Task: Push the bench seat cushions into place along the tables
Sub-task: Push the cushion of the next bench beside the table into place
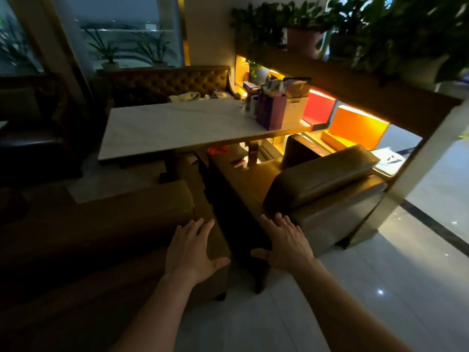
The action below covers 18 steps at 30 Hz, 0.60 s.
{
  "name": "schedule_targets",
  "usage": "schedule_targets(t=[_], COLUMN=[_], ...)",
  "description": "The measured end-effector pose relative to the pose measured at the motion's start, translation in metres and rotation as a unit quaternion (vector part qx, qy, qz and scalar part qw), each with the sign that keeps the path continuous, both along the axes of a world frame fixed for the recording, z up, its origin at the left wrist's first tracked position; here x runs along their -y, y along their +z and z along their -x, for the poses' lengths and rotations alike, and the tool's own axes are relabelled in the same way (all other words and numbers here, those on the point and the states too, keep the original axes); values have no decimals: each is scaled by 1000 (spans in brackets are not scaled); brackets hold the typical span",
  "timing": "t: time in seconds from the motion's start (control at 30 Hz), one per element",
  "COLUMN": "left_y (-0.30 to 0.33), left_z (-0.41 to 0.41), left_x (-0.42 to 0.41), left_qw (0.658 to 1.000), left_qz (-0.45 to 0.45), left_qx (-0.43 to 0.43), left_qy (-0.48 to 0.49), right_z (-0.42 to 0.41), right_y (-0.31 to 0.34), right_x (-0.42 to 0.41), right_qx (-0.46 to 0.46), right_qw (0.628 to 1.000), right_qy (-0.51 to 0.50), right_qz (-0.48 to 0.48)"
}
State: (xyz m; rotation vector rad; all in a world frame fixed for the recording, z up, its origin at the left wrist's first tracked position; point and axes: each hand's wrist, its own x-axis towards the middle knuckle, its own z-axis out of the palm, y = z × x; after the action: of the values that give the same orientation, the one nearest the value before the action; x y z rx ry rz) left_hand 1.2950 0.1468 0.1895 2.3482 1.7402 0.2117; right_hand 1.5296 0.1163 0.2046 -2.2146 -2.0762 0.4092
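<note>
Now both hands are out flat with fingers spread and holding nothing: the left hand lies over the end of the left bench seat cushion, and the right hand reaches over the near end of the right bench seat, close to its brown backrest cushion, though contact is hard to judge in this dim light. Between the two brown seats runs a dark gap, and beyond it stands the white marble desk, carrying a purple bag and a white box at its right end.
</note>
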Motion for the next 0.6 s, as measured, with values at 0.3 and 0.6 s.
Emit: schedule_targets(t=[0.3, 0.6], left_y=[-53, -87], left_z=[-180, -346], left_x=[-90, -149], left_qw=[997, 992], left_qz=[23, 95], left_qx=[34, 57], left_qy=[-58, -56], right_z=[-168, -337], right_y=[-42, -73], right_x=[-69, -140], right_qx=[50, 46], right_qw=[998, 995], right_qy=[-35, -70], right_qz=[18, 60])
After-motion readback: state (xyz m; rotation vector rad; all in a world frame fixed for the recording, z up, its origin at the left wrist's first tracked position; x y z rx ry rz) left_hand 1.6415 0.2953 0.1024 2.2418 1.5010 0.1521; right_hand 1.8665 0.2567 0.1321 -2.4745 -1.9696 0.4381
